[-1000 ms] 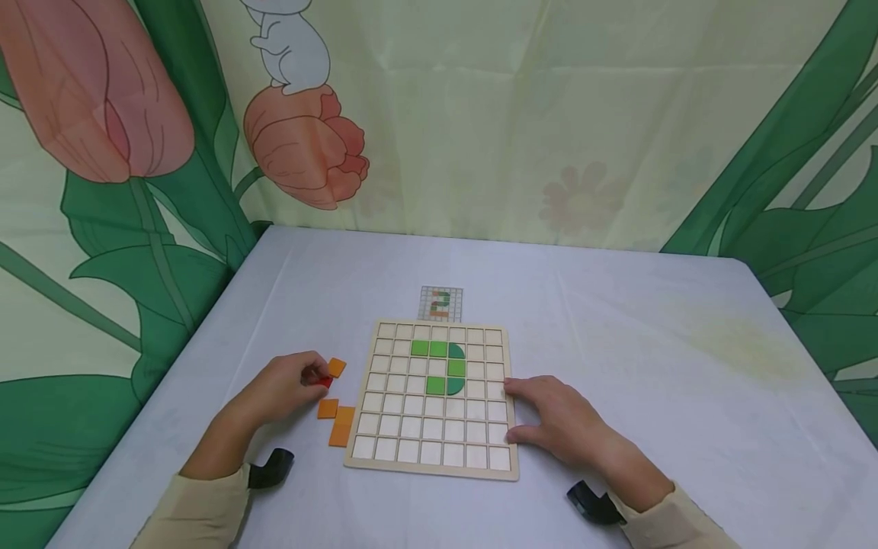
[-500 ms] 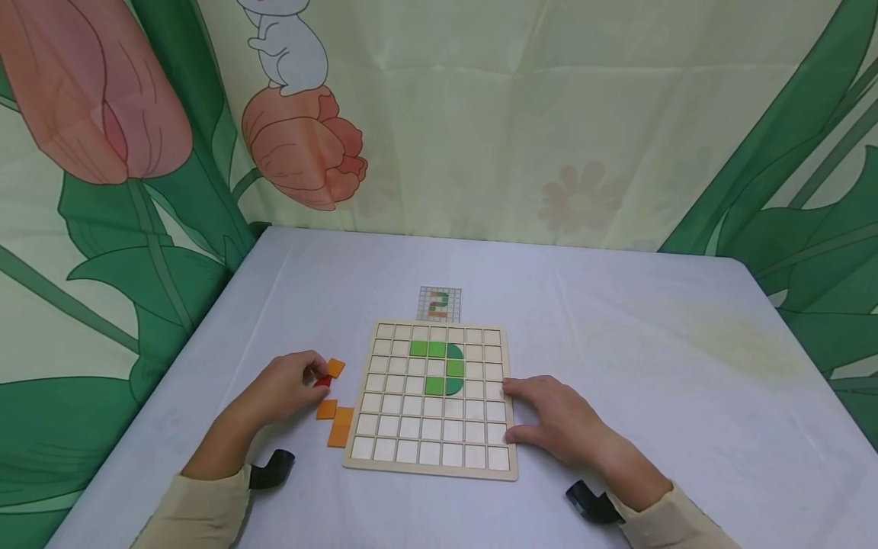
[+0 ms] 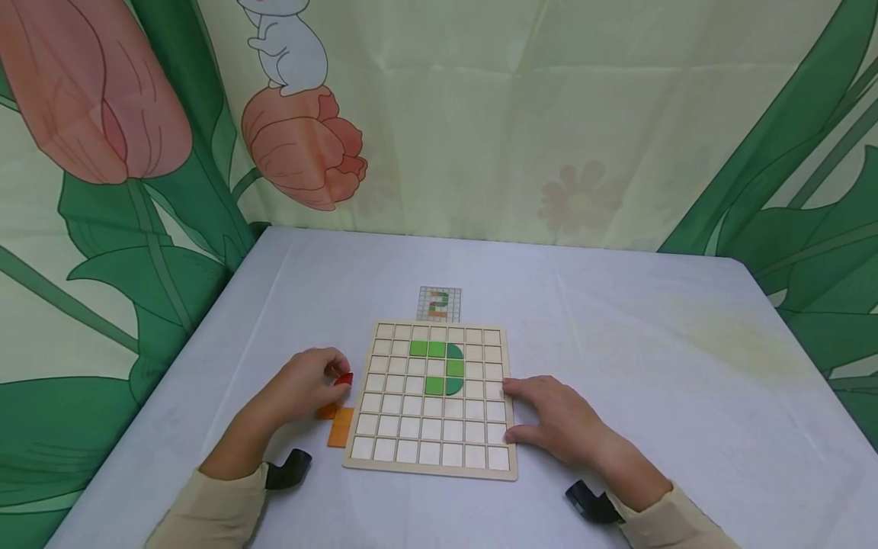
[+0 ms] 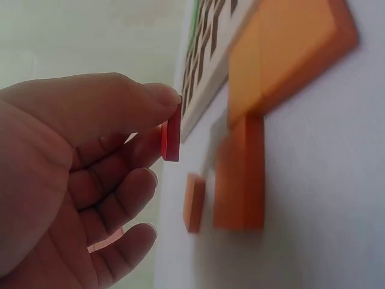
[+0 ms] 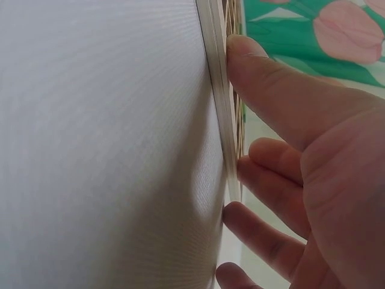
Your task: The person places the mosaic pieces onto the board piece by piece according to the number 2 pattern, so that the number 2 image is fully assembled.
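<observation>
Between thumb and index finger my left hand (image 3: 309, 385) pinches a small red tile (image 4: 172, 133), held just left of the wooden grid board (image 3: 421, 427). Green tiles (image 3: 436, 349) and dark green rounded pieces (image 3: 455, 386) fill several cells in the board's upper middle. My right hand (image 3: 559, 419) rests on the board's right edge, thumb and fingertips touching the frame, its fingers fairly straight. Under and beside the left hand lie orange tiles (image 3: 341, 428); in the left wrist view one small orange tile (image 4: 194, 203) stands apart from the others.
A printed pattern card (image 3: 439, 303) lies against the board's far edge. The white-covered table (image 3: 617, 328) extends around it, with a flower-printed curtain (image 3: 466, 137) behind. Dark wrist mounts (image 3: 288, 469) stick out at both cuffs.
My left hand has picked up the red tile and carried it right, towards the board's left edge, now covering some orange tiles. The right hand and board stay still.
</observation>
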Available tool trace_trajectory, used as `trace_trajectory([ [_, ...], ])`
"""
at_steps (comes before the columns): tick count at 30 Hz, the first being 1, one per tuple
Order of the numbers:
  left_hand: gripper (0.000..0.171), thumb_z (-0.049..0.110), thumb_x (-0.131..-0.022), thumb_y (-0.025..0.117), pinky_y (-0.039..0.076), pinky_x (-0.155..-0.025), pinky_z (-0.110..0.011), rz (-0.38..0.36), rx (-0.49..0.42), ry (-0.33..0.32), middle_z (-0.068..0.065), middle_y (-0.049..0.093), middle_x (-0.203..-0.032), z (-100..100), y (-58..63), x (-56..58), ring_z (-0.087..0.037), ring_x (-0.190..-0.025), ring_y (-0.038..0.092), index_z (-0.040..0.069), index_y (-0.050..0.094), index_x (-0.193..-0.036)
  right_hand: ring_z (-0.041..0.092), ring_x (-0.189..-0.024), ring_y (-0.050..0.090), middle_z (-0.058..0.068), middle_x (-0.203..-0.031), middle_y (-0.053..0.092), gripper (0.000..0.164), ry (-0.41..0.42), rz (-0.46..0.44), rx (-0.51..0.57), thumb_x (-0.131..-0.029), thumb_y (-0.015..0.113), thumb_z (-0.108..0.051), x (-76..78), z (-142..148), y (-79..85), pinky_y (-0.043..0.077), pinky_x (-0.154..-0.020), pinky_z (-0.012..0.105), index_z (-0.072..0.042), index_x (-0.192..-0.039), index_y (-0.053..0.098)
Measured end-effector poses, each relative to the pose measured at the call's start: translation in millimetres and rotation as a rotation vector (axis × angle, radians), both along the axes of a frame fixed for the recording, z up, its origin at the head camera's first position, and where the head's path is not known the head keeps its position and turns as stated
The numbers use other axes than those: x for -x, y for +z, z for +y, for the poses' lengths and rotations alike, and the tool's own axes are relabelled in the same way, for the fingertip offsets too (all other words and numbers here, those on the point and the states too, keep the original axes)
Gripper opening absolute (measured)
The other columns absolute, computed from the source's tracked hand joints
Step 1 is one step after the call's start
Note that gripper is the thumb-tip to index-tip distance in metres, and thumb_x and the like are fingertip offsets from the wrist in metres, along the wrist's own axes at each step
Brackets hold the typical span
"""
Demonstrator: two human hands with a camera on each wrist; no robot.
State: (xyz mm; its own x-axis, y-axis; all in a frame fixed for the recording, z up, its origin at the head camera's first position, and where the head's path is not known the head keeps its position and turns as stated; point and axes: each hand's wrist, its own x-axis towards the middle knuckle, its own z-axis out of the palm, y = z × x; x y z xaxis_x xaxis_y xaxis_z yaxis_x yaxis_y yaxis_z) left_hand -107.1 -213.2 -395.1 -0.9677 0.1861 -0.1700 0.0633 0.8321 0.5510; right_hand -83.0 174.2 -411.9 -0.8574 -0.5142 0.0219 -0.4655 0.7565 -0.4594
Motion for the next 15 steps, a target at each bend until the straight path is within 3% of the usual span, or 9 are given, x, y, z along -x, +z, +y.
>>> trace_trajectory([
  [4,0.016,0.011,-0.085,0.077,0.047,-0.066,-0.031,-0.006,-0.012,-0.024,-0.002,0.056,-0.084,11,2.8,2.5,-0.021,-0.082,0.051,0.01,0.064,-0.095,0.033,-0.123,0.054,0.008,-0.135,0.061,0.064,-0.001,-0.005,0.002,-0.082,0.081,-0.04,-0.2,0,0.0,0.043,-0.1,0.052,-0.008,-0.133,0.062],
  [15,0.016,0.014,-0.086,0.078,0.048,-0.077,-0.034,0.027,-0.015,-0.079,0.001,0.057,-0.089,44,-2.6,6.0,-0.02,-0.088,0.052,0.013,0.065,-0.095,0.033,-0.123,0.054,0.007,-0.134,0.061,0.064,-0.002,-0.004,0.002,-0.082,0.081,-0.042,-0.4,0,0.8,0.043,-0.1,0.052,-0.009,-0.133,0.062],
])
